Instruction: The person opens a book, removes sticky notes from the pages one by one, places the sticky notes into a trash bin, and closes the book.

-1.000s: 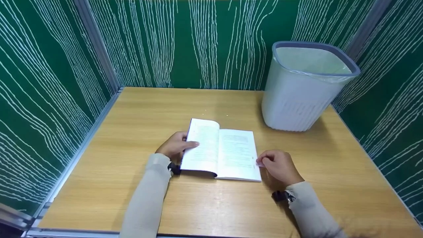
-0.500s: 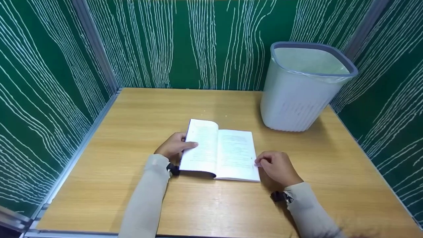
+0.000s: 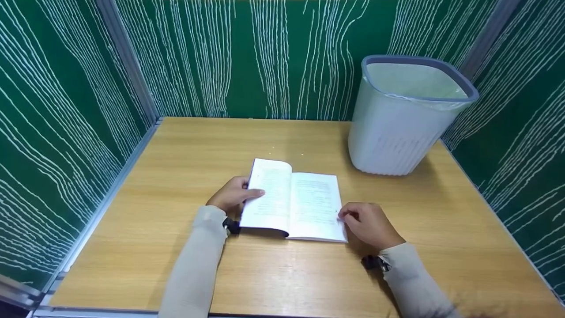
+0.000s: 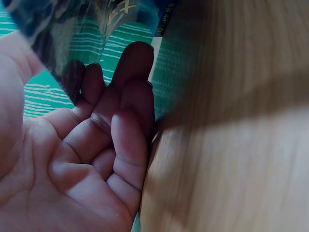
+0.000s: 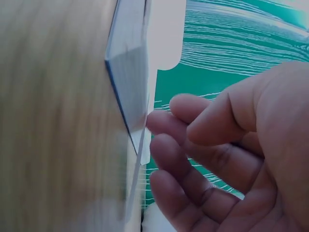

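An open book (image 3: 314, 201) lies on the wooden table, its left pages raised and bowed. My left hand (image 3: 231, 194) grips that left part, thumb on the page and fingers behind it. In the left wrist view, the dark glossy cover (image 4: 46, 29) with gold marks rises above my loosely bent fingers (image 4: 129, 140). My right hand (image 3: 371, 224) touches the right page's outer edge with bent fingertips. The right wrist view shows the book's page block (image 5: 129, 79) side-on; nothing shows between thumb and forefinger. A thin pale strip runs down beside the fingertips.
A pale waste bin (image 3: 393, 132) with a grey-blue rim and a clear liner stands at the back right. Green panels (image 3: 304, 57) with white wavy lines enclose the table (image 3: 185, 150) on three sides. Tiny specks lie behind the book.
My right fingertips have shifted slightly left, from the page's outer edge onto its margin. The left hand and the book hold their place.
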A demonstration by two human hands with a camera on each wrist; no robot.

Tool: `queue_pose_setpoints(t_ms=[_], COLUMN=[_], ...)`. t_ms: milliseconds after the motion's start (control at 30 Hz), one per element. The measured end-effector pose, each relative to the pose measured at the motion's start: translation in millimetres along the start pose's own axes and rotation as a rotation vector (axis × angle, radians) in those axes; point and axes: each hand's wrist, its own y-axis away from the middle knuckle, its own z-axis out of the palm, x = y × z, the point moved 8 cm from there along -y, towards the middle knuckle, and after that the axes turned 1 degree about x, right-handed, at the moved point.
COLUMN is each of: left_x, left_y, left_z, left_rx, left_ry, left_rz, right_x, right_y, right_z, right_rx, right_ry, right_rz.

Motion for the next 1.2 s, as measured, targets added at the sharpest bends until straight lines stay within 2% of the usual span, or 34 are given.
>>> queue_pose_setpoints(t_ms=[133, 300, 433, 633, 900, 1200], left_x=[0.0, -0.2, 1.6, 4.7, 2.5, 5.6], left_y=[-2.2, -3.8, -4.1, -2.8, -0.6, -2.0], left_z=[-0.5, -1.5, -2.6, -1.9, -2.1, -0.6], left_rx=[0.005, 0.011, 0.022, 0.014, 0.007, 0.0], left_ry=[-0.03, -0.043, -0.061, -0.077, -0.056, -0.062], left_rz=[0.014, 0.016, 0.024, 0.05, 0.03, 0.06], right_x=[-10, -16, -23, -33, -53, -81], right_y=[0.9, 1.1, 1.9, 2.1, 2.4, -5.7], right_z=[3, 7, 9, 17, 27, 32], right_rx=[-0.016, -0.033, -0.037, -0.09, -0.223, -0.218], right_ry=[0.047, 0.114, 0.129, 0.067, -0.046, -0.013], right_rz=[-0.058, -0.069, -0.116, -0.157, -0.272, -0.395])
